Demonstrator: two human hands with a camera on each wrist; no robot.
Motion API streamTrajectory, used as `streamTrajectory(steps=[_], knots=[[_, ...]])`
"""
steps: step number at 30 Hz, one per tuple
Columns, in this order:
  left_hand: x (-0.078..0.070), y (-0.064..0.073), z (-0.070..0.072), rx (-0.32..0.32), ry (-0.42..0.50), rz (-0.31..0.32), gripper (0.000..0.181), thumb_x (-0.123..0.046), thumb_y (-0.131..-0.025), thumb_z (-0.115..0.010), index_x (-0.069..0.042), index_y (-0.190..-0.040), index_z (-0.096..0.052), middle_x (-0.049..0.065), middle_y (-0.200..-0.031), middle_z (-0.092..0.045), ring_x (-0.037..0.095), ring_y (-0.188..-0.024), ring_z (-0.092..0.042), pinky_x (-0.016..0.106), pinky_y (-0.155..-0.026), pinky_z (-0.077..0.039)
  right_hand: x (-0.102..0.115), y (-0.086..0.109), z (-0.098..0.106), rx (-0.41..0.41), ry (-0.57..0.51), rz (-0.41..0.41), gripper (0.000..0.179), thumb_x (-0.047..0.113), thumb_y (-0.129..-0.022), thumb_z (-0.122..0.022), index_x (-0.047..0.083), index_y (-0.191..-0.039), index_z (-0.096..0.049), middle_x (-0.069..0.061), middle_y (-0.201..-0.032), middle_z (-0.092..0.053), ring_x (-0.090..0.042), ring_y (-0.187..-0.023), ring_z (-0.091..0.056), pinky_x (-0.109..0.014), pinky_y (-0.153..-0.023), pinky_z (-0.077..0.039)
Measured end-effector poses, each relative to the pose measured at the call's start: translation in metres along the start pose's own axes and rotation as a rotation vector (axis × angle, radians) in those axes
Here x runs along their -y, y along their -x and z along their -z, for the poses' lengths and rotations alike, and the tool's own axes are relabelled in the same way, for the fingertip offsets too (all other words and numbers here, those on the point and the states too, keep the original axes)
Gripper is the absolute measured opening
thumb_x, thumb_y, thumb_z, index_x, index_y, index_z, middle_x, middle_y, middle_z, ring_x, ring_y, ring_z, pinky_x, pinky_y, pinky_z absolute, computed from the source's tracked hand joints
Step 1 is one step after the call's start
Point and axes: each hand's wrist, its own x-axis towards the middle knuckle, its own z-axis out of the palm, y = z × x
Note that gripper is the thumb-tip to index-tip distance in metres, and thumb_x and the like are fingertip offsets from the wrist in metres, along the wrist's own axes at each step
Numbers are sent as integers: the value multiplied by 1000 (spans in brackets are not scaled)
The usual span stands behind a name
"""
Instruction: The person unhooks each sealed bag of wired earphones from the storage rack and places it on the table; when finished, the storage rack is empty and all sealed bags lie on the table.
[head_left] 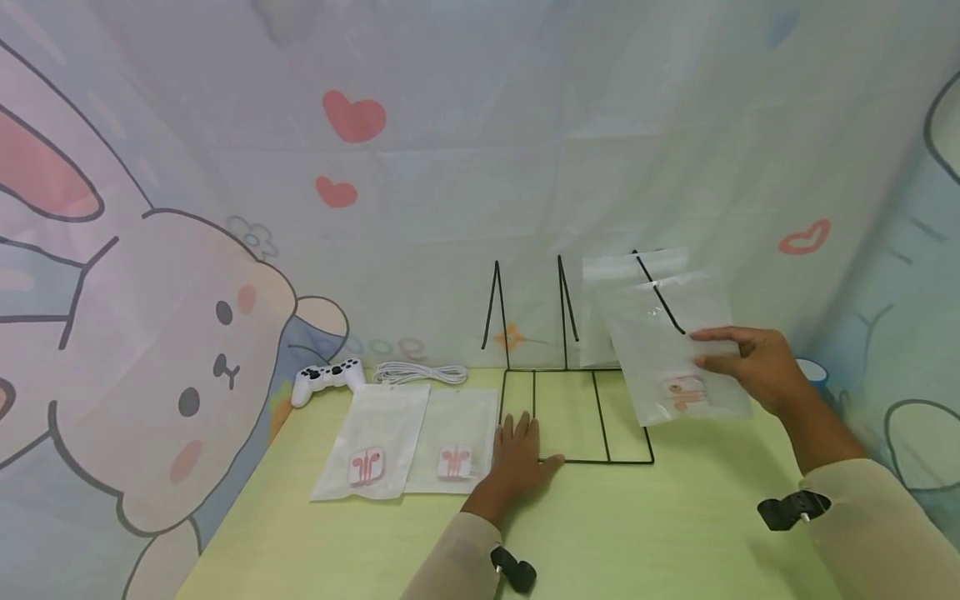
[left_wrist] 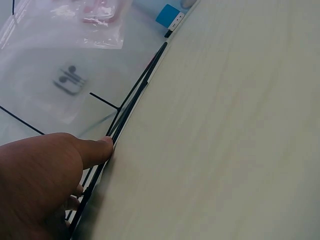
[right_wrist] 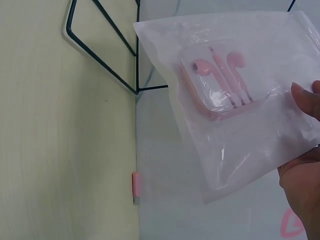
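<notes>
My right hand (head_left: 757, 367) pinches the right side of a translucent plastic bag (head_left: 637, 358) between thumb and fingers. Inside it, pink earphones (right_wrist: 220, 80) lie in a clear case. A black wire display rack (head_left: 630, 462) stands at the table's back; its right prong (head_left: 660, 298) runs in front of the bag's upper part, the tip beside my index finger. Behind hangs a second bag (head_left: 600, 329), its dark earphones (left_wrist: 70, 80) showing in the left wrist view. My left hand (head_left: 517, 458) rests on the rack's front left base, fingers extended, thumb (left_wrist: 97, 151) along the wire.
Left of the rack, two bags with pink earphones, one (head_left: 382, 425) overlapping the other (head_left: 461, 425), lie flat. Behind them are a white game controller (head_left: 327, 379) and a coiled white cable (head_left: 420, 374). A printed cloth backdrop (head_left: 450, 208) rises at the table's back.
</notes>
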Motion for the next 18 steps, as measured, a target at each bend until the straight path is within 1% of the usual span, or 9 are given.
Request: streamTrajectory(steps=[5,10,13,17,18], knots=[[1,-1,-1,-18,-37,-6,84,-54,-106,-60,2,-166,-40,21,-177,-35,49,-167,-24,63,-135,-22,0,7,5,36,-48,20,42,15,-94,-88,5,-134,-78,22,-91,-76,-7,-76,-73,-30,-64,-62],[1,-3,-2,-15,-38,-2,84,-54,-106,-60,2,-166,-40,21,-177,-35,49,-167,-24,63,-135,-22,1,14,9,33,-17,61,40,14,-93,-89,5,-131,-79,26,-97,-74,-2,-80,-68,-27,-64,-58],[2,-4,-3,-16,-46,-1,84,-54,-106,-60,2,-166,-40,21,-177,-35,49,-167,-25,63,-135,-22,1,19,10,33,-4,68,40,14,-93,-88,6,-131,-80,27,-98,-73,-1,-81,-66,-26,-65,-57],[3,-4,-3,-13,-47,-4,84,-54,-107,-60,2,-166,-39,21,-177,-35,49,-167,-24,63,-135,-22,1,26,12,43,-13,68,38,14,-94,-87,8,-131,-80,21,-95,-76,-4,-78,-68,-27,-64,-58],[3,-3,-3,-12,-42,-5,84,-53,-107,-60,2,-166,-39,21,-177,-34,49,-167,-24,63,-135,-22,2,27,12,44,-20,71,37,13,-95,-87,8,-131,-80,18,-94,-78,-5,-77,-69,-28,-64,-58]])
